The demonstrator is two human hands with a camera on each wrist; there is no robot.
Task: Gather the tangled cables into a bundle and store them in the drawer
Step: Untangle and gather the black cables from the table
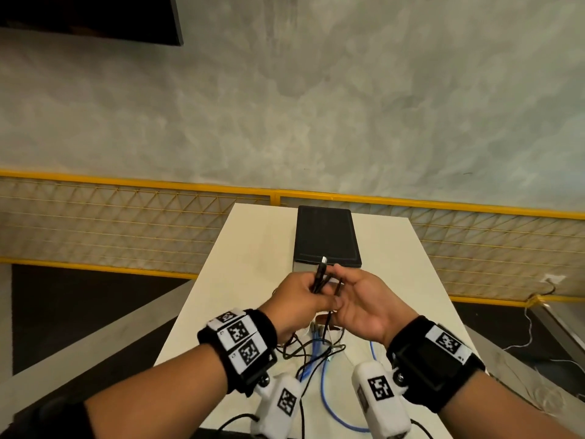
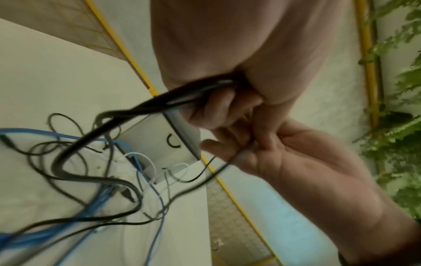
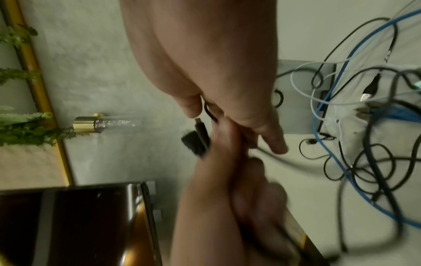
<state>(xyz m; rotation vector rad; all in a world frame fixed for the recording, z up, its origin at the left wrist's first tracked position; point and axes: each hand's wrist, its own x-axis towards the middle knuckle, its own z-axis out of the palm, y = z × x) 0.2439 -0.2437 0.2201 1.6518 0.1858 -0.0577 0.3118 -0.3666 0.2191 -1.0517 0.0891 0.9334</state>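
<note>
Both hands are raised together over the near middle of the white table (image 1: 253, 248). Left hand (image 1: 299, 297) has fingers curled round a bunch of black cable ends (image 1: 319, 278), with a USB plug (image 1: 323, 260) sticking up out of the fist; the left wrist view shows the same black strands (image 2: 159, 102) running out from under the curled fingers (image 2: 218, 106) and down to the table. Right hand (image 1: 364, 304) sits just right of the left, touching it, palm turned up and left; its thumb and fingers close narrowly on a thin black cable (image 1: 329, 318) that hangs down between the two hands. The right wrist view is blurred, so the exact pinch is hard to read, but two black plugs (image 3: 197, 138) show beside the fingers. The rest of the tangle lies on the table below the hands: blue cable (image 1: 329, 397) looping toward the near edge, thin black loops (image 1: 300, 350), white cables (image 2: 145, 158). The drawer unit (image 1: 326, 239), a grey box with a dark top, stands on the table just beyond the hands; its front with a round black ring pull (image 2: 173, 141) looks closed in the left wrist view, contents hidden. Cables touch the base of its front. Yellow mesh fence (image 1: 126, 223) runs behind the table.
</note>
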